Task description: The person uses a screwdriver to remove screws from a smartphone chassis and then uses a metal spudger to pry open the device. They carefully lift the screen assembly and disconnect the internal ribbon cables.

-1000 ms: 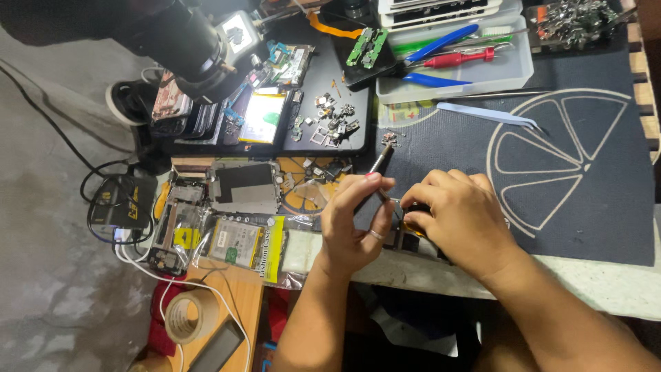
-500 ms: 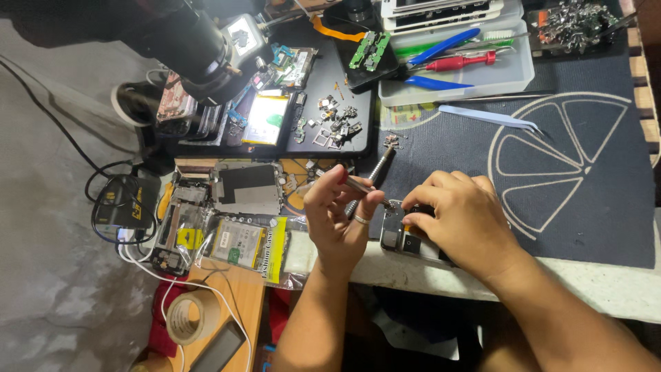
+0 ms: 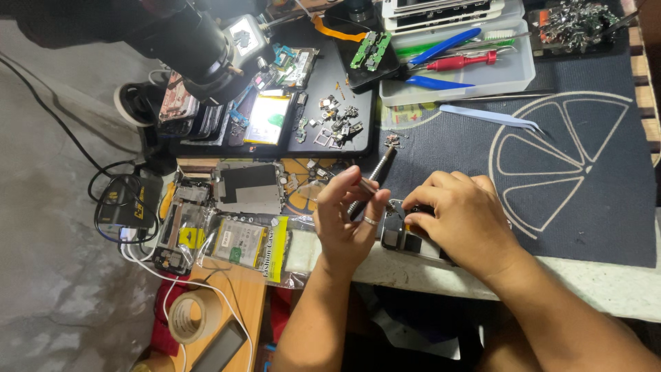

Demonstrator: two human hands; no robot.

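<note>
The opened phone [image 3: 413,238] lay at the near edge of the dark work mat [image 3: 592,207], largely covered by the right hand [image 3: 463,219], whose fingers were curled down onto its upper end and pinned it flat; how firmly they gripped could not be told. The left hand [image 3: 348,217] was held just beside it, its fingers loosely curled about the shaft of a slim screwdriver [image 3: 372,178], the handle pointing away toward the black tray of small parts [image 3: 337,124]. In my judgement the phone is light, stiff and fragile, with exposed boards and connectors, and is best held by its outer frame edges. The screwdriver is light and rigid, likely to roll, and is best pinched at the knurled grip. Compared with half a second earlier, the left hand had closed further about the screwdriver and drawn nearer the phone; the right hand stayed in place.
</note>
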